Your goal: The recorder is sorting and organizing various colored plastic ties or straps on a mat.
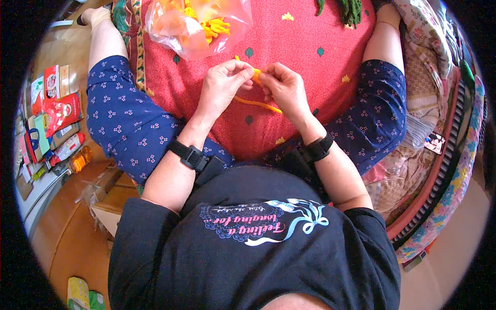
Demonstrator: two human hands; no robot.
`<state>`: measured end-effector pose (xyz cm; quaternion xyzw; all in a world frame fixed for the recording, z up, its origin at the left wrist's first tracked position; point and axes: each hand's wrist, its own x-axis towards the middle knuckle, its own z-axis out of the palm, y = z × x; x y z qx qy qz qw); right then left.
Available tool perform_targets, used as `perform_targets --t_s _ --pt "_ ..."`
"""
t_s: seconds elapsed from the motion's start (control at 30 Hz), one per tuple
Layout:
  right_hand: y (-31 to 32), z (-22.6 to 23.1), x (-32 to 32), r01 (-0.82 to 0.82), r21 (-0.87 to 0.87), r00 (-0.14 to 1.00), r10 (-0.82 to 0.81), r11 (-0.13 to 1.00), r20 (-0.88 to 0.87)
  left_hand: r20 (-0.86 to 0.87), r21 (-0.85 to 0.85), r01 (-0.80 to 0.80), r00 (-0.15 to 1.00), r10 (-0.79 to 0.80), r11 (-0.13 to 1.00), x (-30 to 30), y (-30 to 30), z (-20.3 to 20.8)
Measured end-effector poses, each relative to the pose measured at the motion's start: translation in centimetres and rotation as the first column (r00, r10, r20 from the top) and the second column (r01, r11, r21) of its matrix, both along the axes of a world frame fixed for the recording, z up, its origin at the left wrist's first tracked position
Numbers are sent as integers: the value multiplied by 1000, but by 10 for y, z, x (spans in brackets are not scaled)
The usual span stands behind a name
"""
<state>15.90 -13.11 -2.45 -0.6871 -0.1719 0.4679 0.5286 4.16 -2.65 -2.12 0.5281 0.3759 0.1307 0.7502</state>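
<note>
A small yellow-orange yarn piece is pinched between my two hands over the red cloth. My left hand grips it with thumb and forefinger, and my right hand pinches it from the other side. Most of the piece is hidden by my fingers. One short yarn end sticks up beyond my left fingers, while a longer strand hangs below and curves toward my right wrist. Just beyond my left hand lies a clear plastic bag with orange-yellow yarn pieces in it.
Dark green yarn pieces lie at the far edge of the cloth. My legs in blue patterned trousers flank it. Packets, including a red bag, crowd a surface at left. Folded bedding and a phone-like card are at right.
</note>
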Motion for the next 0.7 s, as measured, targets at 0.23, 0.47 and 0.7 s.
perform_targets --t_s 0.23,0.47,0.7 --pt "1 8 3 -26 -35 1000 26 999 -8 43 -96 -38 998 43 995 -4 0 -7" --pt "-1 5 7 -208 -108 969 220 972 116 -76 125 182 982 -174 975 -2 -2 -1" --pt "1 14 6 -133 -109 990 128 985 -53 -66 39 168 984 -165 985 -4 1 -2"
